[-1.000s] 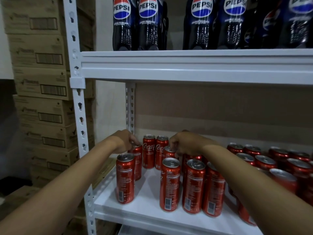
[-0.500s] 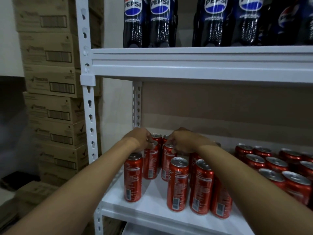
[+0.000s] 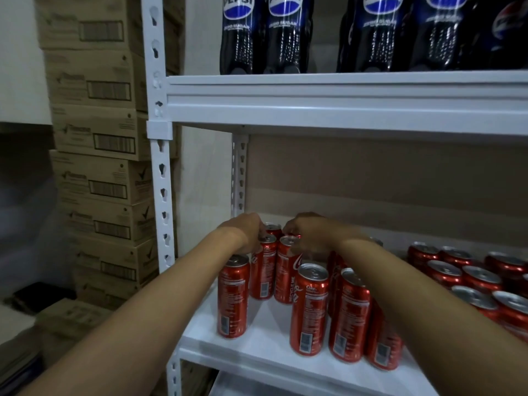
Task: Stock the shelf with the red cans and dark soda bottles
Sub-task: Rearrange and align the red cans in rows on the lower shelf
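Red cans (image 3: 308,310) crowded on white lower shelf (image 3: 257,347); left hand (image 3: 245,232) and right hand (image 3: 308,232) clasped far cans' tops. Dark soda bottles (image 3: 285,32) ranged above.

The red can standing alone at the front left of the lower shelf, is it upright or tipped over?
Upright. The front-left red can stands on its base on the lower shelf, silver top facing up.

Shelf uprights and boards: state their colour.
White, both the slotted uprights and the boards, clearest in the head view.
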